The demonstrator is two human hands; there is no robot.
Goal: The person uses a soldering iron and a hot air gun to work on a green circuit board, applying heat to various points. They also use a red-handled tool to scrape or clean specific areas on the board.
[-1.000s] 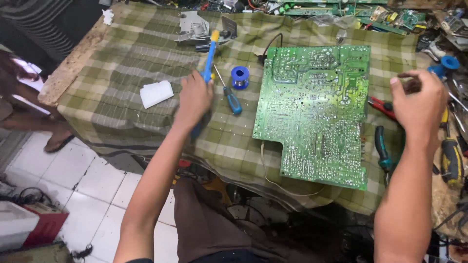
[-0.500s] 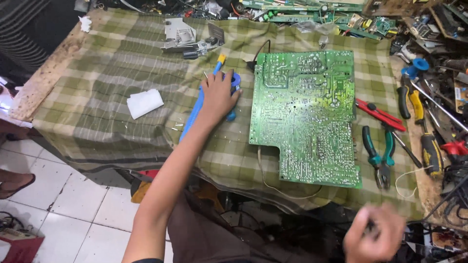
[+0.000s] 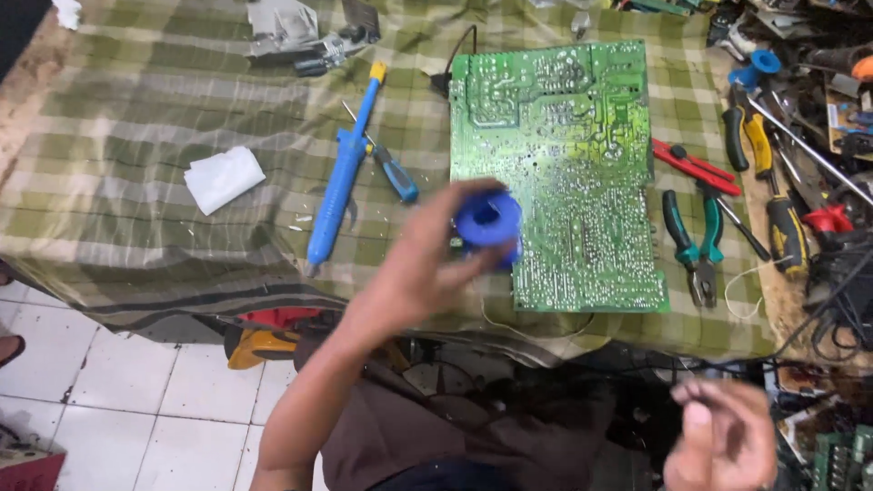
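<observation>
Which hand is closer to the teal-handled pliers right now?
Right. The right hand hangs blurred below the table edge, beneath the teal-handled pliers. The left hand holds a blue spool over the green circuit board, farther to their left.

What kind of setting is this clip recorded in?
Most likely an electronics repair bench: a green circuit board lies solder side up on a checked cloth, with pliers alongside, and the left hand holds a blue spool.
</observation>
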